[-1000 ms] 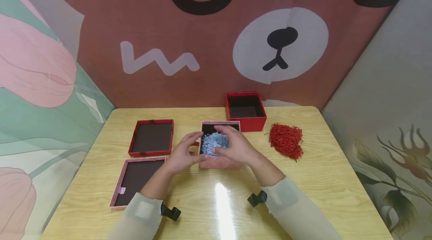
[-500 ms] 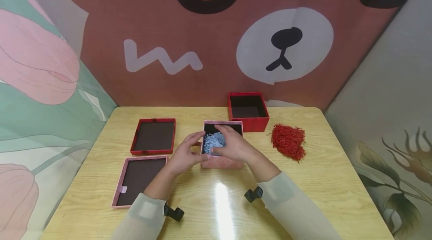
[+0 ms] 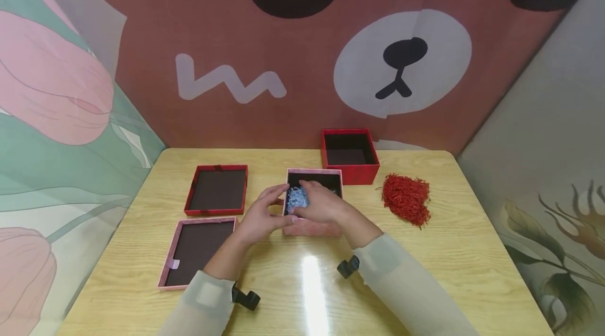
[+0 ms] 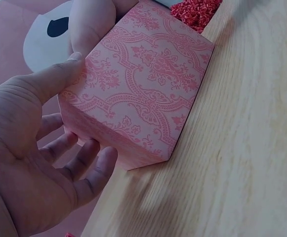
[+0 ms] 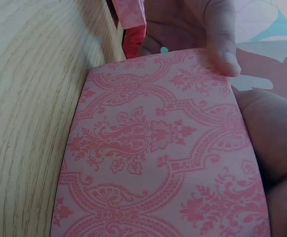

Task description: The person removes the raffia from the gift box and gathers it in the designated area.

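Note:
A pink box with a damask pattern stands without its lid at the middle of the table, and blue shredded paper lies inside it. My left hand holds the box's near left corner, thumb at the front rim and fingers along the left side. In the left wrist view the thumb rests at the top edge of the patterned face. My right hand reaches over the front rim into the box, its thumb and fingers curved about the blue shreds, partly hiding them. Dark lining shows behind and right of that hand.
Behind the pink box to the right stands an open red box. Red shredded paper lies in a heap at the right. On the left are an upturned red lid and, nearer, an upturned pink lid.
My right hand has moved left inside the pink box, covering more of the blue shreds and baring dark lining on the right. The left hand keeps its hold; the view has shifted slightly.

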`<state>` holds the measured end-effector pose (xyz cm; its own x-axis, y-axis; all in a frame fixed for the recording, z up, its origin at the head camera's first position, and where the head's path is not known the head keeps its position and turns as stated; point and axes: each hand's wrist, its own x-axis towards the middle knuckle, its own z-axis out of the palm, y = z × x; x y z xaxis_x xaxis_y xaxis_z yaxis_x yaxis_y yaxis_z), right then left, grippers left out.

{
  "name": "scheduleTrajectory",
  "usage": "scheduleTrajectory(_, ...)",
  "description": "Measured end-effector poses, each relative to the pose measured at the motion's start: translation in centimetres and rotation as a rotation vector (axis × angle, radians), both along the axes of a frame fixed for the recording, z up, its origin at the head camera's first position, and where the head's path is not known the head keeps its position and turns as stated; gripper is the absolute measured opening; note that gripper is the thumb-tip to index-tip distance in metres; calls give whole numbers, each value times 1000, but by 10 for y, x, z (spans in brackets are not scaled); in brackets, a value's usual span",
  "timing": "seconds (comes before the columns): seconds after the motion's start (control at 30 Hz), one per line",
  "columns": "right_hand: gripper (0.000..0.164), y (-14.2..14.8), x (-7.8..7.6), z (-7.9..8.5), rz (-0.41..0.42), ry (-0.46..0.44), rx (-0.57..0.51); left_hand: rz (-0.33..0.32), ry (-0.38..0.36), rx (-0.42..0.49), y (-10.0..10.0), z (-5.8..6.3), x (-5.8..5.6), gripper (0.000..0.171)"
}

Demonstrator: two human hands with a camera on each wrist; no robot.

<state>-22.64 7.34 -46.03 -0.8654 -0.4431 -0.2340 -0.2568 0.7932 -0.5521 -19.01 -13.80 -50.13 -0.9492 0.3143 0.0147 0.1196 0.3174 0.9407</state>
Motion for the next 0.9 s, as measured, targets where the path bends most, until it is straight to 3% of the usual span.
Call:
scheduleTrajectory(0.17,93,1,-4,-4,30,-47,-18,-6,-4,-8,0,1,1,84)
scheduleTrajectory(0.5,92,3,-14,-11,105,-170,-154,-5,-27,8,1,3,0,85)
scheduleTrajectory(0.9,75,5,-15,-10,163,-190,-117,-5,-7,-32,-1,5,1,88)
